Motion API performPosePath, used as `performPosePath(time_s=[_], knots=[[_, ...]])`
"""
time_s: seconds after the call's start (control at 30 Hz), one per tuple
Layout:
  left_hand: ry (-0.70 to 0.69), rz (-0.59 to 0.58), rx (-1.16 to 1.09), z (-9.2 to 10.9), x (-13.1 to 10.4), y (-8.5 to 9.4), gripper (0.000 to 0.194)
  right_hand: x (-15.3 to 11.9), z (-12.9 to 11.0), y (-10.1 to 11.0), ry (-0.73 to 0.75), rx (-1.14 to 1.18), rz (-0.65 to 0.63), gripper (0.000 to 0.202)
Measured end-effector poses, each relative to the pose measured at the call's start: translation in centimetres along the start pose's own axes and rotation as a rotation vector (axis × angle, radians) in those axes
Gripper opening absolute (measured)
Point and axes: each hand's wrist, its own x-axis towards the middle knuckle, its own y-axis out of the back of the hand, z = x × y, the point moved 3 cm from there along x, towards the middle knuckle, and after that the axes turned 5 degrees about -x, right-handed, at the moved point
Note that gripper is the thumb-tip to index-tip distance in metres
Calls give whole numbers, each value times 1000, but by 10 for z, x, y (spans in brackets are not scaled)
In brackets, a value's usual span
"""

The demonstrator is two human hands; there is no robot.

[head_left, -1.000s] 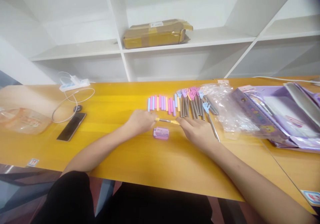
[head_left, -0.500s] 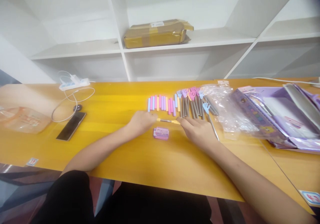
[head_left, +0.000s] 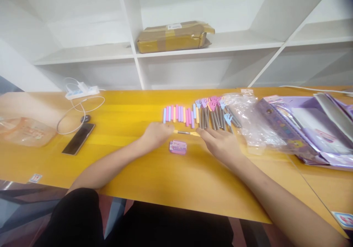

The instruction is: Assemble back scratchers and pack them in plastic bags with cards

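My left hand (head_left: 157, 133) is closed on the yellow left end of a small back scratcher (head_left: 183, 132) with a short metal rod. At its other end, the yellow part is gripped by my right hand (head_left: 219, 143), closed with the fingers over it. The rod shows bare between both hands. Just below lies a pink and purple plastic case (head_left: 178, 147). Beyond my hands, coloured handle tubes (head_left: 178, 114) stand in a row. Several claw-headed metal rods (head_left: 213, 114) lie right of them. A blue claw head (head_left: 228, 119) rests right by my right hand.
Clear plastic bags (head_left: 248, 118) and an open purple box (head_left: 306, 129) lie to the right. A phone (head_left: 79, 139), a white cable, a power strip (head_left: 82, 91) and an orange bag (head_left: 27, 132) are on the left. White shelves hold a taped carton (head_left: 173, 37).
Both hands stay closed on the back scratcher with little movement. My right hand has shifted slightly, and the long rod below the blue claw head is now mostly hidden.
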Motion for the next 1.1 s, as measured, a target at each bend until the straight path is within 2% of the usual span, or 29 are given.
performPosePath(time_s=[0.23, 0.47, 0.7, 0.83, 0.97, 1.1], knots=[[-8, 9, 31, -5, -1, 3, 30, 9, 0, 14, 22, -28, 65, 42], [6, 102, 44, -14, -14, 2, 28, 17, -4, 36, 93, -50, 129, 37], [38, 135, 109, -37, -35, 3, 24, 7, 5, 43, 118, -62, 125, 31], [64, 234, 152, -73, -43, -4, 20, -5, 21, 48, 97, -114, 125, 28], [96, 495, 118, -132, -55, -7, 27, -34, 53, 52, 42, -237, 151, 31], [149, 600, 88, -189, -77, -6, 41, -79, 97, 62, -40, -317, 171, 38]])
